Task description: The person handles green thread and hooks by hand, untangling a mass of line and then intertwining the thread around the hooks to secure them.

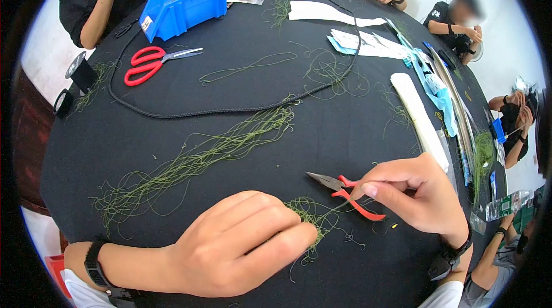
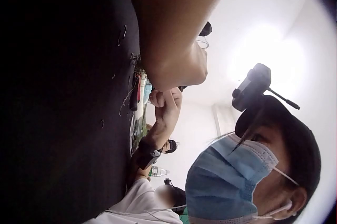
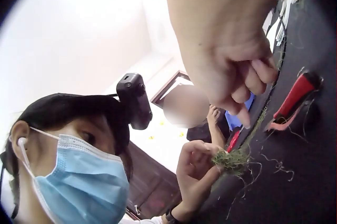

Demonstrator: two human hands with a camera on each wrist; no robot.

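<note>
My left hand [image 1: 244, 245], in front at the lower middle of the head view, grips a tangle of thin green line [image 1: 313, 216]. In the right wrist view the clump [image 3: 231, 162] bulges out between that hand's thumb and fingers. To its right, my right hand [image 1: 417, 193] pinches a strand drawn out from the tangle between thumb and forefinger. Red-handled pliers [image 1: 361, 207] lie just beyond the right fingertips, jaws pointing left. A long bundle of green lines [image 1: 213, 158] with small hooks at its far end is spread beyond my left hand.
Red-handled scissors [image 1: 146, 66], a blue bin [image 1: 190, 9] and a black spool [image 1: 81, 72] stand or lie at the far left. A black cord [image 1: 190, 115] loops across the cloth. White strips [image 1: 417, 112] and packets lie right. Other people sit around the table.
</note>
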